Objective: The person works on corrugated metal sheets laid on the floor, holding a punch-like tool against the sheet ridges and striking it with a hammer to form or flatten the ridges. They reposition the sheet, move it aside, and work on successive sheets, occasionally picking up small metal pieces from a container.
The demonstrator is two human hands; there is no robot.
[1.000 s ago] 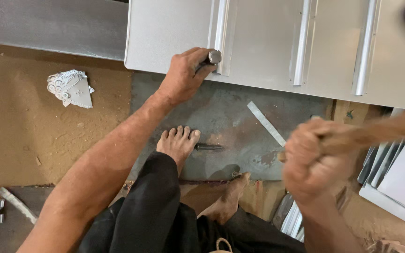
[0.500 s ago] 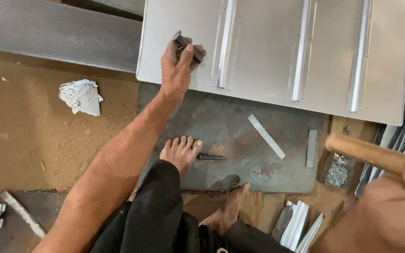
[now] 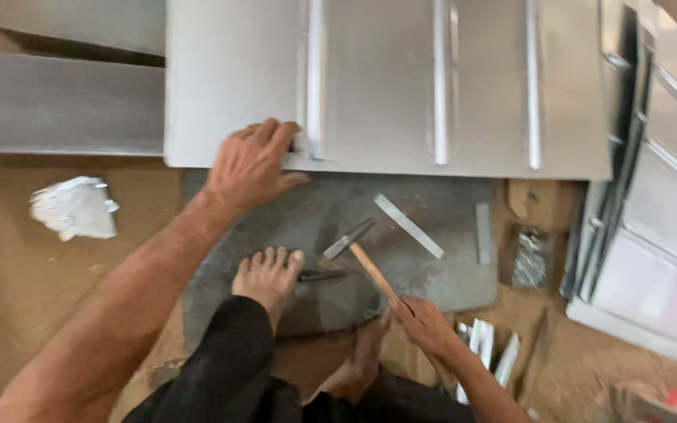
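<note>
Head view, left hand: I see my left hand (image 3: 251, 163) lying palm down with fingers spread on the near edge of the metal sheet (image 3: 385, 86), just beside its leftmost raised rib; it grips nothing that I can make out.
Head view, right hand: my right hand (image 3: 425, 323) is closed around the wooden handle of the hammer (image 3: 362, 254).
Head view, hammer: its handle runs up and to the left from my fist, and its metal head rests low over the dark slab (image 3: 432, 258), between my foot and a loose strip.
Head view, metal sheet: pale grey, flat, with three raised ribs running away from me; its near edge overlaps the far side of the slab.
Head view, foot: my bare foot (image 3: 266, 276) rests on the slab, toes touching a small dark tool (image 3: 321, 276).
Head view, strip: a thin metal strip (image 3: 407, 225) lies slantwise on the slab, right of the hammer head.
Head view, surroundings: a crumpled pale rag (image 3: 74, 207) lies on the sandy floor at left; stacked metal panels (image 3: 652, 235) stand at right.
</note>
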